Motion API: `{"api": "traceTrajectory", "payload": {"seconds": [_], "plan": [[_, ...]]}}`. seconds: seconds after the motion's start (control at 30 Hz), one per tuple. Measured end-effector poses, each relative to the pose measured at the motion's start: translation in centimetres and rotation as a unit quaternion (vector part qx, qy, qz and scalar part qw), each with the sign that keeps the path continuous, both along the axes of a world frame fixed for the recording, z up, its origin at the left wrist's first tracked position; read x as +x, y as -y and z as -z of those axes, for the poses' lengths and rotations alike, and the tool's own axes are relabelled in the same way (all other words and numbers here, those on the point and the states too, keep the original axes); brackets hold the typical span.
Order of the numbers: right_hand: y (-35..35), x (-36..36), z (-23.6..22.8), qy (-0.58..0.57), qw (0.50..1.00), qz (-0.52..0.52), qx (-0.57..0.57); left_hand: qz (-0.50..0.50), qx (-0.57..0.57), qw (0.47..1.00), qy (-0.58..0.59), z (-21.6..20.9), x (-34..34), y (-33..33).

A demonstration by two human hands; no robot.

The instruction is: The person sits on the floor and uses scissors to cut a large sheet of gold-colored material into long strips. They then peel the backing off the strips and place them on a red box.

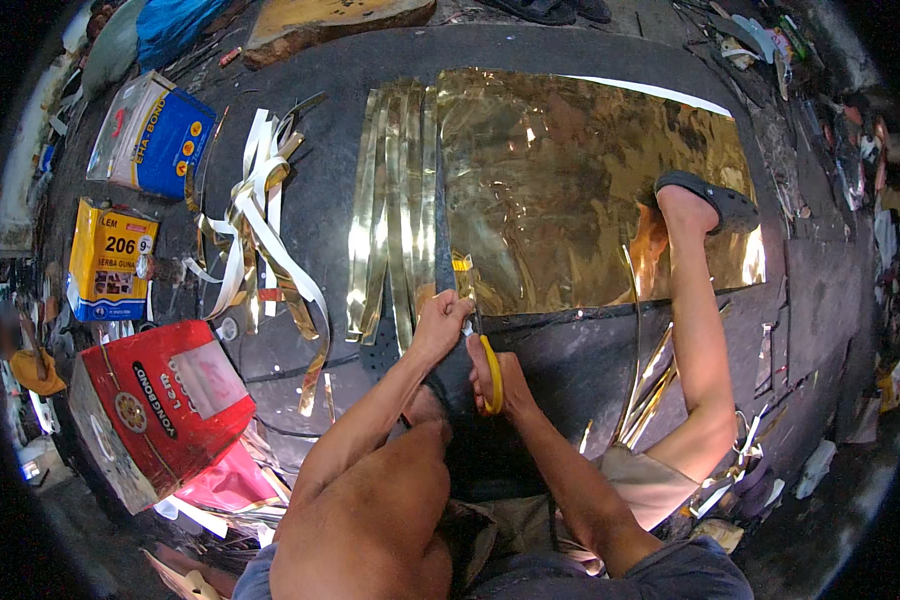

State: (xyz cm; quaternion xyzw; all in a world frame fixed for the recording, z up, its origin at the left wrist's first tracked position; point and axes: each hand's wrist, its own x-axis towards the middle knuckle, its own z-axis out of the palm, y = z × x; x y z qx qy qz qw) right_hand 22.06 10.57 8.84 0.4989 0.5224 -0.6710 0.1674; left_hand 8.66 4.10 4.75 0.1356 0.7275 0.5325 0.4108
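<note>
A large shiny gold sheet (580,190) lies flat on the dark floor ahead of me. My left hand (440,322) is closed, its fingertips pinching the sheet at its near left corner. My right hand (510,383) grips yellow-handled scissors (491,375). Their blades point away from me at the sheet's near edge, close to my left fingertips; how far they are apart is hard to see. Several long gold strips (400,200) lie side by side along the sheet's left edge. My right foot in a dark clog (725,203) presses on the sheet's right part.
On the left stand a blue-and-yellow can (165,140), a yellow can (110,262) and a red box (160,400). Tangled white and gold strips (260,220) lie beside them. More narrow offcuts (650,385) lie near my right leg. A wooden slab (330,28) sits at the far side.
</note>
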Motion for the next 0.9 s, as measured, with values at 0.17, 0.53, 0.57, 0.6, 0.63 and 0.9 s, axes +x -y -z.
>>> {"api": "traceTrajectory", "payload": {"seconds": [0.17,0.53,0.57,0.6,0.63,0.9], "plan": [[-1.1,-2.0,2.7,-0.108,0.992,-0.028,0.066,0.024,0.002,1.000,0.003,0.5,-0.6,0.4],[-7.3,-9.7,7.2,-0.215,0.915,-0.144,0.310,0.007,0.016,0.999,0.033,-3.0,-0.7,0.2],[-7.8,-10.5,6.9,-0.204,0.910,-0.147,0.331,-0.012,0.028,0.998,0.056,-3.4,-0.7,0.1],[-8.5,-11.5,6.7,-0.184,0.909,-0.167,0.336,-0.020,0.036,0.997,0.064,-3.8,-0.7,0.1],[-9.2,-12.5,6.4,-0.180,0.933,-0.130,0.283,-0.026,0.042,0.996,0.071,-4.3,-0.7,0.3],[-15.4,-22.9,8.0,-0.122,0.962,-0.069,0.233,-0.008,0.057,0.994,0.095,-8.1,-1.1,1.3]]}}
